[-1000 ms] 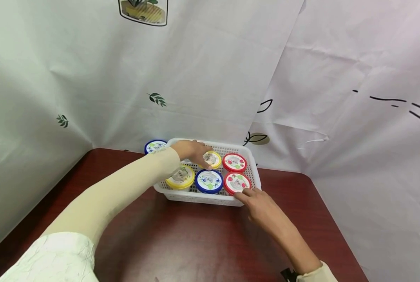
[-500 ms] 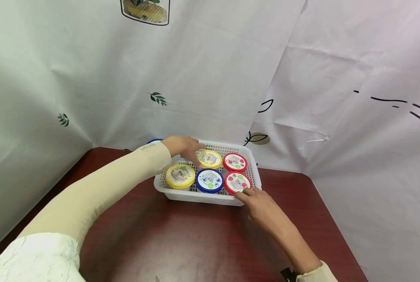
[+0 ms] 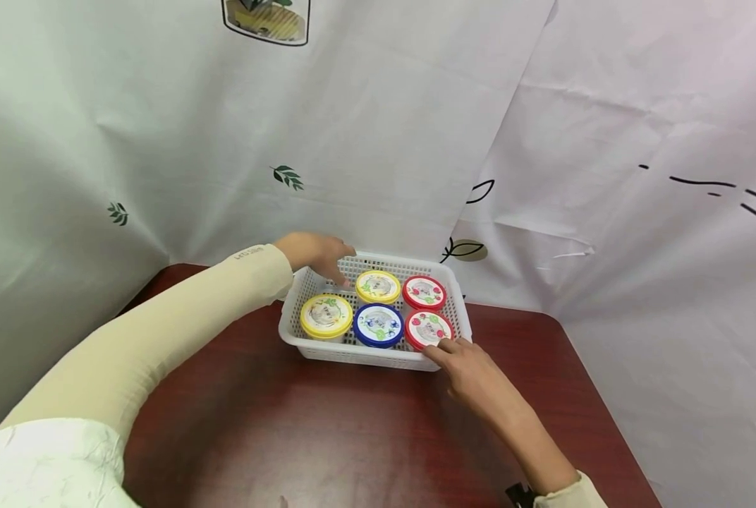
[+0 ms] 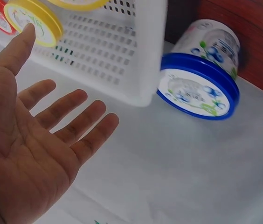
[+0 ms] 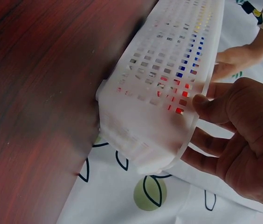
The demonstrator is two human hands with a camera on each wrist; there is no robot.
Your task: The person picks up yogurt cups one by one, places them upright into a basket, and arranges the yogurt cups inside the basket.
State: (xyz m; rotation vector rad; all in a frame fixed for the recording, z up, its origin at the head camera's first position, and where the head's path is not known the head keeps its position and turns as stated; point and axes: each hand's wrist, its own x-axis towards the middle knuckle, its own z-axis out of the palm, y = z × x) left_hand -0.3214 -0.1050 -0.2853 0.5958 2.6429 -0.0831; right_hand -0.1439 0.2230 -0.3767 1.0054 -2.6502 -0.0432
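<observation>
A white plastic basket (image 3: 367,357) holds several lidded tubs in two rows. Two lids are red (image 3: 424,292), two are yellow (image 3: 326,316), and one is blue (image 3: 378,325). My left hand (image 3: 317,254) hovers over the basket's back left part, fingers spread and holding nothing; the left wrist view shows its bare palm (image 4: 38,144). Outside the basket's left end stands another blue-lidded tub (image 4: 199,86), hidden behind the left arm in the head view. My right hand (image 3: 470,370) grips the basket's rim at the front right corner, its thumb (image 5: 208,107) on the outer wall.
The basket rests on a dark red wooden table (image 3: 327,437), near its back edge. White cloth (image 3: 378,141) with leaf prints hangs behind and at both sides.
My left hand has drawn back to the left, off the back yellow-lidded tub. Its arm now covers the blue-lidded tub outside the basket. The right hand stays on the rim.
</observation>
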